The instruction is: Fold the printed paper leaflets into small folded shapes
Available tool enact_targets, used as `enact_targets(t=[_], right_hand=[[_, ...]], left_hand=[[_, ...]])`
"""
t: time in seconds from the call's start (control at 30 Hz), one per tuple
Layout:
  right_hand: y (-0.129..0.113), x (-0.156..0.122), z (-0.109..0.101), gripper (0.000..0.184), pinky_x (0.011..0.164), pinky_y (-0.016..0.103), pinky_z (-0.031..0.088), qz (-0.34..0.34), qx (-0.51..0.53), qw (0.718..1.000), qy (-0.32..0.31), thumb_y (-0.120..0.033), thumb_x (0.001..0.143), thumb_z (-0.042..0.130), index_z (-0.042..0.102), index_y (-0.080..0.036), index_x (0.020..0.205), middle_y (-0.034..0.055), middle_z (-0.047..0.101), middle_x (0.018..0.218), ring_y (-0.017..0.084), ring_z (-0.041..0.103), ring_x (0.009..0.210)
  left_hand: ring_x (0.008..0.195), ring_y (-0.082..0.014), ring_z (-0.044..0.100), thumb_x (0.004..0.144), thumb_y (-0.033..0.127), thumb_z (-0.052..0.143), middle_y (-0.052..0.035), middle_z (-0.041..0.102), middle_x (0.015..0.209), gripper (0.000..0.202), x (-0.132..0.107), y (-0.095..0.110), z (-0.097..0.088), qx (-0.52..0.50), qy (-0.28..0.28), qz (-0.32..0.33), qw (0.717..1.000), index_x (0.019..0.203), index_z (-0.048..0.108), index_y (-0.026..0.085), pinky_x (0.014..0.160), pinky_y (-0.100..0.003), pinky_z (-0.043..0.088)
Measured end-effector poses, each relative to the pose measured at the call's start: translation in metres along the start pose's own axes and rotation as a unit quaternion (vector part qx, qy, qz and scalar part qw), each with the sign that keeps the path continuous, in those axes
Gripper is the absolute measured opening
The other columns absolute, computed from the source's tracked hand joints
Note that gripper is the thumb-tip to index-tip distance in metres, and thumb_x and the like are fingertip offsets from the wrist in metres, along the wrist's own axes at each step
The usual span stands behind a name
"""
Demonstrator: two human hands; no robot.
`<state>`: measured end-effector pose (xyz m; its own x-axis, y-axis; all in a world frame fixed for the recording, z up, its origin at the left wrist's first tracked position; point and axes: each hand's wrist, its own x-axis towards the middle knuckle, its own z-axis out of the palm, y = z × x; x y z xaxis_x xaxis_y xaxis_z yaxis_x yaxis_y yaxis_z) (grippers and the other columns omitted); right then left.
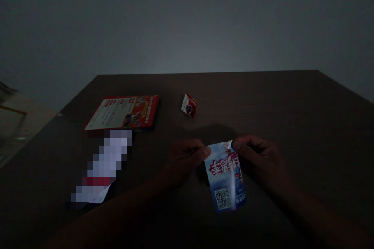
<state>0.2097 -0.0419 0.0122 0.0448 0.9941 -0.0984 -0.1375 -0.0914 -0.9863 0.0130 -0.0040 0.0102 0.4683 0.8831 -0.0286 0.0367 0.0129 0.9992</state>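
Observation:
Above the dark table, a blue printed leaflet (222, 181) with pink-red characters and a QR code hangs between my two hands. My left hand (187, 157) pinches its upper left corner between thumb and finger. At the upper right edge, my right hand (261, 157) grips it the same way, and the paper bends a little there. Farther back on the table lies a small folded red-and-white paper (189, 106), touched by neither hand.
A red booklet or flat box (125, 113) with printed text lies at the left of the table (263, 101). In front of it is a phone-like object (101, 194), mostly blurred out. A pale wall (204, 27) rises behind the table's far edge.

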Motion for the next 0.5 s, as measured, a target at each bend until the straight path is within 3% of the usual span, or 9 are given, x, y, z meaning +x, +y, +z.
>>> enact_targets(t=[0.2,0.5], right_hand=[[-0.004,0.001,0.005,0.019,0.051,0.022,0.043,0.059,-0.043,0.997,-0.031,-0.034,0.07,0.074,0.069,-0.016,0.065,0.0008,0.066,0.061,0.01,0.055,0.054],[-0.006,0.003,0.01,0.016,0.052,0.02,0.042,0.078,-0.105,0.988,-0.078,-0.03,0.07,0.072,0.067,-0.016,0.065,-0.0006,0.065,0.06,0.009,0.055,0.055]], left_hand=[[0.056,-0.0082,0.05,0.078,0.034,0.061,0.0014,0.058,0.064,0.02,0.01,0.001,0.0,0.047,-0.045,-0.02,0.998,0.074,0.062,0.014,0.051,-0.019,0.036],[0.06,-0.0102,0.053,0.076,0.029,0.062,-0.0003,0.059,0.068,0.017,0.017,0.003,0.001,0.092,-0.099,-0.042,0.99,0.076,0.065,0.012,0.055,-0.022,0.039]])
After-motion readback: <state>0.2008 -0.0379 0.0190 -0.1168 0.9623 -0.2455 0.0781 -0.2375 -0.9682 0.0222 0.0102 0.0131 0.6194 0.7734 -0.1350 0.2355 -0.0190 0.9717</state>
